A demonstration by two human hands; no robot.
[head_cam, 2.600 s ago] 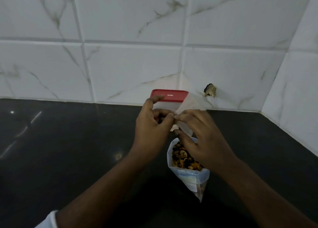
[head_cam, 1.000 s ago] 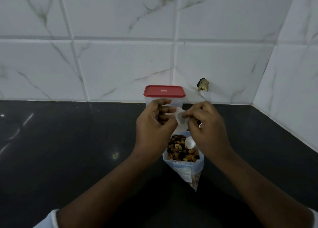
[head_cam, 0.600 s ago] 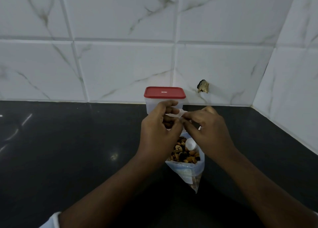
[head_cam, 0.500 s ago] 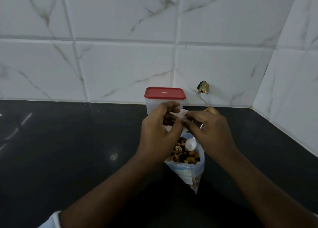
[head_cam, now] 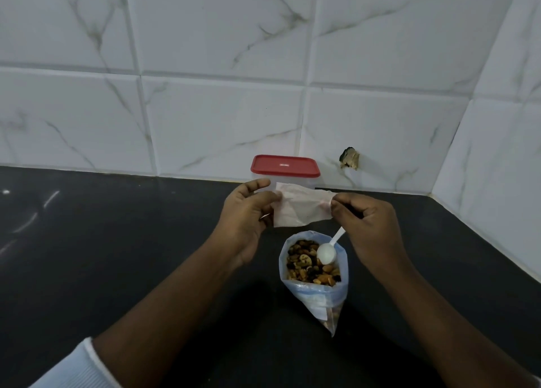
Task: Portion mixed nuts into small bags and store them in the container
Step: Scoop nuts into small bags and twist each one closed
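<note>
flimsy plastic, this small bag (head_cam: 301,209): light, slippery, so your left hand (head_cam: 244,215) and right hand (head_cam: 369,226) pinch its opposite edges.

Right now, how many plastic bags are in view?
2. A small empty bag is stretched between the left hand and right hand. A large open bag of nuts stands on the counter below. Any inside the lidded container would be hidden.

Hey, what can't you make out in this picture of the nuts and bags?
Head view only:
1. Body and contents of the container: hidden by small bag and left hand.
2. The lid print: too small to read.
3. Handle end of the spoon: behind right hand; whether held, unclear.
4. Label on the nut bag: blurred.
</note>
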